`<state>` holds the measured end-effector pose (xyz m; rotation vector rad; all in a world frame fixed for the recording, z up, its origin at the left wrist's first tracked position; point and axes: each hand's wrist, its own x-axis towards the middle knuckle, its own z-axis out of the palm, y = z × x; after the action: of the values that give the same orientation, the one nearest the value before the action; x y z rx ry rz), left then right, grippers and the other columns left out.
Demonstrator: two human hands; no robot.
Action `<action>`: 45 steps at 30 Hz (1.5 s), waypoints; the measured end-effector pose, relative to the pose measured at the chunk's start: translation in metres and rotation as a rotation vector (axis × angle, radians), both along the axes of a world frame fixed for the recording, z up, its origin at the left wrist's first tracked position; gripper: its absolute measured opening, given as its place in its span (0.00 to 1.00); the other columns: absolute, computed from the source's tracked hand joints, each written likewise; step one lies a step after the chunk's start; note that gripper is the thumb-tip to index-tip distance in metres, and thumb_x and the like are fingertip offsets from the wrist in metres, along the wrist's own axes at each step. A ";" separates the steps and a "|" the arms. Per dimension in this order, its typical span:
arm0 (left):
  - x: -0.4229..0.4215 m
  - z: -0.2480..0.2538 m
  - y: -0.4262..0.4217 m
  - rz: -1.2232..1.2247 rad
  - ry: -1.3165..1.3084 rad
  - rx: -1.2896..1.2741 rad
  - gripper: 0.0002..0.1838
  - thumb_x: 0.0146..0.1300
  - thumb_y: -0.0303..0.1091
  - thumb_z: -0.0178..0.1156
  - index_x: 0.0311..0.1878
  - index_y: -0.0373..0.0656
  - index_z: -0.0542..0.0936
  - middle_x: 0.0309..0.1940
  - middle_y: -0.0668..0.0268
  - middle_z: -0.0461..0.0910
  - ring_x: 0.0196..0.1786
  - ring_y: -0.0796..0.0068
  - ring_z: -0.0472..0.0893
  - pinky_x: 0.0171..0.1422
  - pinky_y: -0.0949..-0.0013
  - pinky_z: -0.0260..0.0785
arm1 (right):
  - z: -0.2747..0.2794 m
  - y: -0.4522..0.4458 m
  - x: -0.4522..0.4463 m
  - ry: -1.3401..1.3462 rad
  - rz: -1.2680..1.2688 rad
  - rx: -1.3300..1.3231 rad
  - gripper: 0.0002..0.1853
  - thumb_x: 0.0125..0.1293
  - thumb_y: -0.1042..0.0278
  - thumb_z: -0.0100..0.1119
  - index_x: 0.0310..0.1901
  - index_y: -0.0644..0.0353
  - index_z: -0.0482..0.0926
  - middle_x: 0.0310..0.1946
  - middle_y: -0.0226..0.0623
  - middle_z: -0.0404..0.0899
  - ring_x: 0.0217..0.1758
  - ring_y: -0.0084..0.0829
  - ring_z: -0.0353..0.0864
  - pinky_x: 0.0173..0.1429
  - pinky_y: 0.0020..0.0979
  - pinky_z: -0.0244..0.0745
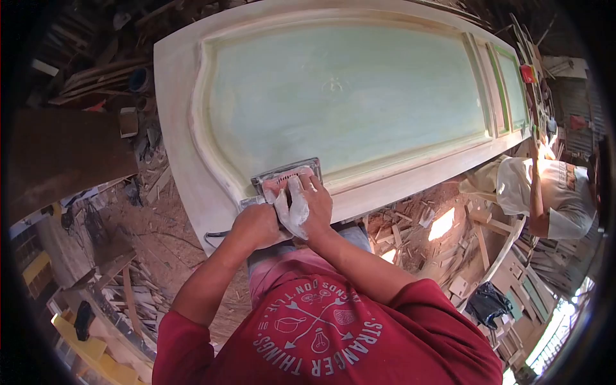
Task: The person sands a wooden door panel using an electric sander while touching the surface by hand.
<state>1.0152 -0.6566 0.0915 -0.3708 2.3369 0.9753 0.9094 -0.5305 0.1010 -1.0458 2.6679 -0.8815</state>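
Note:
A large wooden door panel (359, 90) with a pale green recessed field and whitish moulded frame lies in front of me. On its near lower-left part sits a power sander (286, 174) with a dark rectangular pad, at the corner of the recessed field. My right hand (310, 204), dusted white, is wrapped over the sander's top. My left hand (256, 224) is closed round the sander's near end, at the panel's near edge. The fingers partly hide the sander's body. A dark cord (217, 236) loops beside my left hand.
At the right, a co-worker in a light shirt (568, 196) is by the panel's far end. Wood scraps and shavings cover the floor (173, 256). A dark board (64, 157) is at the left, a black plastic bag (490, 303) at the lower right.

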 end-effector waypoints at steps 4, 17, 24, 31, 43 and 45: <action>-0.034 0.004 0.026 0.009 0.016 0.002 0.26 0.58 0.56 0.78 0.37 0.37 0.93 0.36 0.43 0.91 0.42 0.39 0.92 0.52 0.42 0.85 | -0.005 0.028 -0.032 -0.017 -0.016 0.024 0.12 0.67 0.60 0.70 0.42 0.60 0.87 0.46 0.49 0.87 0.52 0.53 0.88 0.53 0.52 0.86; -0.171 0.010 0.132 -0.020 -0.080 -0.022 0.29 0.59 0.60 0.76 0.43 0.39 0.92 0.40 0.44 0.92 0.45 0.38 0.91 0.53 0.40 0.84 | -0.012 0.136 -0.163 -0.013 -0.011 -0.005 0.13 0.65 0.59 0.72 0.41 0.60 0.89 0.42 0.46 0.88 0.54 0.52 0.85 0.54 0.51 0.85; -0.233 0.005 0.189 -0.005 -0.044 -0.013 0.30 0.59 0.63 0.77 0.43 0.40 0.92 0.40 0.45 0.93 0.45 0.39 0.92 0.52 0.41 0.84 | -0.010 0.192 -0.227 -0.006 -0.036 0.025 0.12 0.63 0.59 0.71 0.42 0.58 0.89 0.43 0.44 0.88 0.55 0.50 0.85 0.55 0.51 0.86; -0.290 0.006 0.234 -0.028 -0.081 -0.005 0.31 0.58 0.64 0.78 0.43 0.41 0.93 0.39 0.47 0.93 0.44 0.41 0.92 0.52 0.42 0.85 | -0.007 0.236 -0.282 -0.001 -0.049 0.020 0.14 0.65 0.59 0.69 0.43 0.62 0.89 0.46 0.51 0.89 0.52 0.54 0.89 0.54 0.52 0.86; -0.336 0.005 0.276 -0.019 -0.039 0.003 0.36 0.56 0.70 0.79 0.42 0.39 0.93 0.38 0.44 0.92 0.43 0.40 0.92 0.52 0.42 0.85 | -0.012 0.276 -0.328 0.080 -0.085 -0.027 0.10 0.63 0.62 0.71 0.38 0.59 0.84 0.41 0.49 0.86 0.47 0.53 0.89 0.50 0.50 0.86; -0.326 -0.002 0.271 -0.014 -0.012 0.000 0.36 0.56 0.70 0.78 0.42 0.39 0.93 0.38 0.45 0.93 0.44 0.40 0.92 0.52 0.42 0.85 | -0.014 0.272 -0.318 0.047 -0.095 -0.020 0.10 0.64 0.62 0.71 0.38 0.60 0.85 0.42 0.49 0.87 0.48 0.53 0.89 0.51 0.50 0.86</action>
<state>0.6891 -0.3861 0.0894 -0.3590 2.3257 0.9637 0.5915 -0.2581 0.0866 -0.9627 2.7740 -0.9135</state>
